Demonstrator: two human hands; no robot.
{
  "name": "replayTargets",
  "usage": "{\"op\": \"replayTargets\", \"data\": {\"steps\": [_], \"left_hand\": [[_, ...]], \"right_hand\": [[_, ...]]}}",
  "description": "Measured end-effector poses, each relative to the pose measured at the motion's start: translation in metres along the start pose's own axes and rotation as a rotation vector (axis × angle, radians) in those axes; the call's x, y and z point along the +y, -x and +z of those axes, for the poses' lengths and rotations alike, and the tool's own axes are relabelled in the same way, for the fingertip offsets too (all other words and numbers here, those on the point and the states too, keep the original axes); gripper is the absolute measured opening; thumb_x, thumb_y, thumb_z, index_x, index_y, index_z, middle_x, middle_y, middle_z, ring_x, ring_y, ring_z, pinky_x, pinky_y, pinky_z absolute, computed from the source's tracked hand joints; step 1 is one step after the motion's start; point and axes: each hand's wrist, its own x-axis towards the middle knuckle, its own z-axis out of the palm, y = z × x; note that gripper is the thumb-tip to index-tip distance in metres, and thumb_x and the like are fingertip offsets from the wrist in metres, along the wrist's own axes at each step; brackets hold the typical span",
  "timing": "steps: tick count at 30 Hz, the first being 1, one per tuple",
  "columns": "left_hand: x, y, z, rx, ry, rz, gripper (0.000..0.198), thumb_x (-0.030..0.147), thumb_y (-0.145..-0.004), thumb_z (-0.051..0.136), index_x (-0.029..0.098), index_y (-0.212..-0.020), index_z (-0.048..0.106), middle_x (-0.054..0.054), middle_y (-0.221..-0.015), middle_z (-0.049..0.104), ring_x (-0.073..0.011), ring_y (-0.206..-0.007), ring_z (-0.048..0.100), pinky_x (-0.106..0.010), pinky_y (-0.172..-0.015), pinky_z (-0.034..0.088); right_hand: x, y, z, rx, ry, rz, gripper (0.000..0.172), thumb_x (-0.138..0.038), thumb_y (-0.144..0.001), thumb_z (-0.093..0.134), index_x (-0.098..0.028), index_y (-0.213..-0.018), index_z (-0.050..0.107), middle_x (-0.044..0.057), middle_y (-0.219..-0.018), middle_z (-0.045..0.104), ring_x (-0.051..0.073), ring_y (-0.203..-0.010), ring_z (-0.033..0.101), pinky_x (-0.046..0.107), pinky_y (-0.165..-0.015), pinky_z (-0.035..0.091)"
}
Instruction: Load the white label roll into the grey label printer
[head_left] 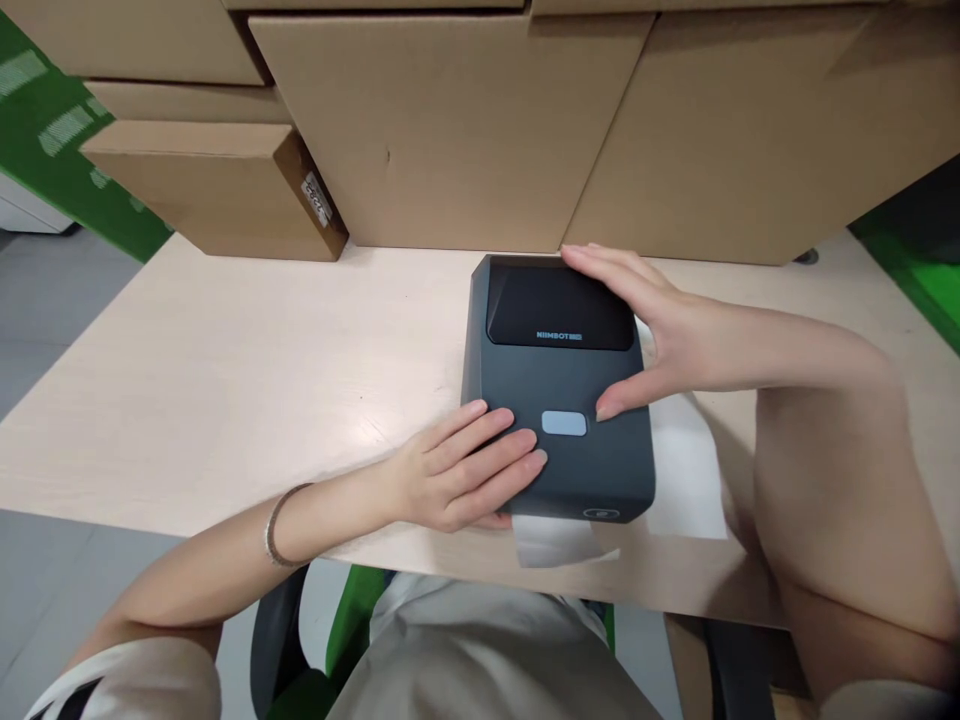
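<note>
A dark grey label printer (510,385) stands on the table near its front edge. On top it has a glossy black panel marked NIIMBOT and a light blue oblong button (564,423). My left hand (469,470) grips the near left corner, its fingers laid over the top and its thumb low at the front edge. My right hand (649,320) spans the right side. Its fingers reach the far edge, and its thumb rests on the top just right of the button. A white strip of paper (559,543) sticks out at the printer's front.
White paper (684,475) lies right of the printer. Large cardboard boxes (457,130) line the back of the pale wooden table (187,400). A smaller labelled carton (202,190) stands at the back left. A chair armrest (277,640) is below the table edge.
</note>
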Motion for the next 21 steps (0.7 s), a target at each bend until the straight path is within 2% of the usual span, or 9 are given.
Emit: {"op": "replayTargets", "data": {"steps": [6,11,14,16,18,19,20,21], "left_hand": [[0.002,-0.005,0.0,0.039,-0.058,0.065,0.04,0.034,-0.116,0.041,0.023,-0.106,0.078,-0.002,-0.109,0.08,-0.0156,-0.108,0.074,-0.033,-0.122,0.058],[-0.002,-0.006,-0.002,0.056,-0.06,0.092,0.039,0.036,-0.116,0.043,0.024,-0.101,0.077,-0.001,-0.104,0.08,-0.0148,-0.103,0.074,-0.03,-0.11,0.065],[-0.004,-0.008,-0.004,0.03,-0.038,0.077,0.033,0.036,-0.114,0.046,0.026,-0.103,0.075,0.0,-0.109,0.082,-0.0137,-0.102,0.072,-0.027,-0.107,0.065],[-0.005,-0.009,-0.005,-0.001,-0.023,0.047,0.024,0.032,-0.111,0.052,0.027,-0.104,0.074,0.001,-0.115,0.082,-0.013,-0.104,0.071,-0.024,-0.109,0.062],[-0.004,-0.009,-0.006,-0.028,-0.017,0.027,0.019,0.032,-0.109,0.055,0.029,-0.107,0.073,0.001,-0.121,0.083,-0.0134,-0.108,0.069,-0.024,-0.112,0.06],[-0.003,-0.008,-0.006,-0.036,-0.017,0.023,0.02,0.033,-0.109,0.054,0.029,-0.108,0.073,0.001,-0.123,0.083,-0.014,-0.109,0.068,-0.024,-0.113,0.059],[-0.002,-0.007,-0.006,-0.04,-0.018,0.022,0.021,0.035,-0.11,0.053,0.029,-0.11,0.074,0.001,-0.123,0.083,-0.0147,-0.11,0.068,-0.025,-0.114,0.059],[-0.002,-0.007,-0.006,-0.039,-0.019,0.024,0.021,0.036,-0.11,0.053,0.029,-0.11,0.074,0.001,-0.123,0.083,-0.0154,-0.111,0.067,-0.026,-0.115,0.058]], "right_hand": [[-0.003,0.002,-0.001,-0.006,0.02,0.004,0.137,-0.102,-0.075,0.062,-0.029,-0.179,0.011,0.011,-0.183,0.014,0.041,-0.171,0.017,0.063,-0.139,0.028],[0.001,0.004,0.002,0.019,0.047,-0.048,0.131,-0.096,-0.079,0.065,-0.029,-0.179,0.015,0.012,-0.183,0.016,0.043,-0.171,0.017,0.065,-0.137,0.032],[-0.003,0.01,0.0,0.062,0.083,-0.086,0.122,-0.091,-0.083,0.068,-0.033,-0.179,0.02,0.012,-0.183,0.018,0.045,-0.169,0.021,0.065,-0.132,0.04],[-0.013,0.017,-0.003,0.11,0.1,-0.14,0.097,-0.082,-0.091,0.067,-0.039,-0.172,0.037,0.009,-0.18,0.027,0.04,-0.166,0.033,0.059,-0.128,0.047],[-0.029,0.025,-0.004,0.17,0.121,-0.216,0.058,-0.068,-0.099,0.067,-0.04,-0.15,0.066,0.007,-0.164,0.047,0.031,-0.152,0.052,0.046,-0.117,0.055],[-0.038,0.029,-0.003,0.207,0.127,-0.262,0.039,-0.059,-0.102,0.067,-0.038,-0.134,0.076,0.007,-0.149,0.057,0.024,-0.136,0.063,0.038,-0.106,0.058],[-0.047,0.033,-0.001,0.236,0.132,-0.292,0.026,-0.05,-0.105,0.066,-0.035,-0.119,0.081,0.006,-0.13,0.063,0.017,-0.115,0.068,0.031,-0.091,0.057],[-0.055,0.037,0.002,0.25,0.143,-0.289,0.022,-0.042,-0.107,0.064,-0.032,-0.11,0.083,0.005,-0.112,0.065,0.013,-0.094,0.066,0.028,-0.077,0.052]]}}
